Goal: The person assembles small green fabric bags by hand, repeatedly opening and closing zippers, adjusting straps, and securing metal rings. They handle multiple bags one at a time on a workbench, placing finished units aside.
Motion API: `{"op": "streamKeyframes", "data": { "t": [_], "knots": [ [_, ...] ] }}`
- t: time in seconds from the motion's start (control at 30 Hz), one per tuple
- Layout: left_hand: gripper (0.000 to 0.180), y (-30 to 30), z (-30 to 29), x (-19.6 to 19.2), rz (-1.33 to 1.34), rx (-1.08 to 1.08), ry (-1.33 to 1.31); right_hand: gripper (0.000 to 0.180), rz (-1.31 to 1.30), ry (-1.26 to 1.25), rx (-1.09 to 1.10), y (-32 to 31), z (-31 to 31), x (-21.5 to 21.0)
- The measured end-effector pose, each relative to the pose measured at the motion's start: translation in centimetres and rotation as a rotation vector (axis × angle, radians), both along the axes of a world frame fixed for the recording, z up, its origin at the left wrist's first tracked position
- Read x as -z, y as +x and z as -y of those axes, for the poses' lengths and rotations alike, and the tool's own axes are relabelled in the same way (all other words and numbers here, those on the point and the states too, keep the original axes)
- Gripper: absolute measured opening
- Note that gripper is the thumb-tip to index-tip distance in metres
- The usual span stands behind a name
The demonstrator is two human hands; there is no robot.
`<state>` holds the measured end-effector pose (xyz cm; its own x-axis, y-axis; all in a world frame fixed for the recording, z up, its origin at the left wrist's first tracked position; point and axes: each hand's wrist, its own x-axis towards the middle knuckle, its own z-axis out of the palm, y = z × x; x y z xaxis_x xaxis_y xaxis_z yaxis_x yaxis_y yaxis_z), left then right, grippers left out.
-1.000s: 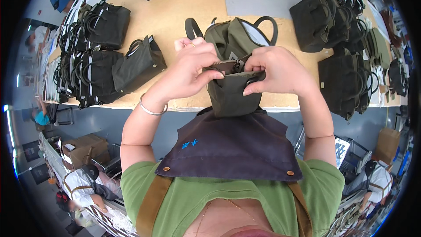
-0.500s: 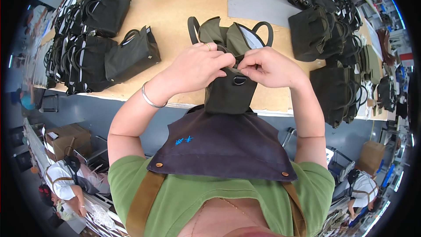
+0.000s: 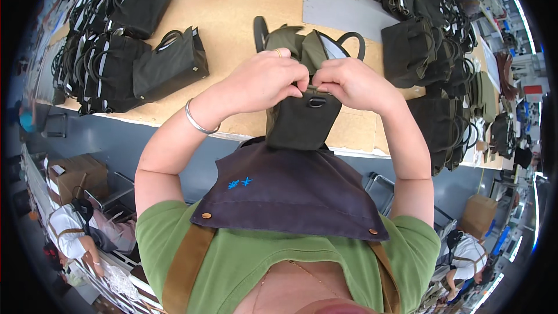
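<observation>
A dark olive handbag (image 3: 303, 125) stands at the table's near edge against my apron, its end with a metal ring facing me. Its two handles stick out at the far sides, and the top gapes open on an olive and pale lining. My left hand (image 3: 270, 80) pinches the bag's upper edge left of the ring. From the right, my right hand (image 3: 351, 86) pinches the same edge, thumb and fingers pressed together. The two hands are close, with a small gap between the fingertips. Whether either holds a small part there is hidden.
Rows of dark handbags (image 3: 119, 70) crowd the table's left, with one bag (image 3: 171, 64) nearer me. More bags (image 3: 410, 52) stand at the right and along the far edge. A grey sheet (image 3: 343, 9) lies on the tan tabletop (image 3: 226, 17). People sit behind at lower left and right.
My right hand's fingers have curled in more tightly at the bag's edge, and my left fingers have shifted slightly along it. The whole view has tilted a little.
</observation>
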<state>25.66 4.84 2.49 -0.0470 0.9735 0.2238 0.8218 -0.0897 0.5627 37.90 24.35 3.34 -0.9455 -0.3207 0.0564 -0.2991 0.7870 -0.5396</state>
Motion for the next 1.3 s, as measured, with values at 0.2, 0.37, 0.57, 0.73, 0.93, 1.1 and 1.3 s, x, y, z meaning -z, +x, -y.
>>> {"op": "streamKeyframes", "data": {
  "t": [0.2, 0.37, 0.57, 0.73, 0.93, 1.1, 1.3],
  "knots": [
    [0.016, -0.1, -0.2, -0.7, -0.202, -0.020, -0.025, 0.012, 0.186, -0.080, 0.043, 0.1, -0.5, -0.4],
    [0.015, 0.1, 0.0, -0.6, -0.181, 0.050, 0.018, 0.010, -0.004, -0.078, 0.061, -0.1, 0.1, 0.6],
    [0.012, -0.2, 0.2, -0.4, -0.146, -0.069, -0.035, 0.011, -0.001, -0.061, 0.048, 0.2, -0.3, 0.1],
    [0.014, -0.9, 0.0, -0.1, -0.128, -0.032, 0.010, 0.014, 0.091, -0.103, 0.010, 0.5, -0.9, -0.4],
    [0.011, -1.4, 0.5, 0.0, -0.148, -0.031, 0.048, 0.015, 0.165, -0.113, 0.015, 0.7, -0.6, -1.6],
    [0.011, -1.5, 0.8, 0.3, -0.109, -0.047, 0.075, 0.015, 0.180, -0.163, -0.007, 0.5, -0.6, -1.6],
    [0.011, -1.8, 1.1, 0.8, -0.054, -0.096, 0.025, 0.013, 0.032, -0.153, -0.029, 0.7, -0.4, -0.6]
  ]
}}
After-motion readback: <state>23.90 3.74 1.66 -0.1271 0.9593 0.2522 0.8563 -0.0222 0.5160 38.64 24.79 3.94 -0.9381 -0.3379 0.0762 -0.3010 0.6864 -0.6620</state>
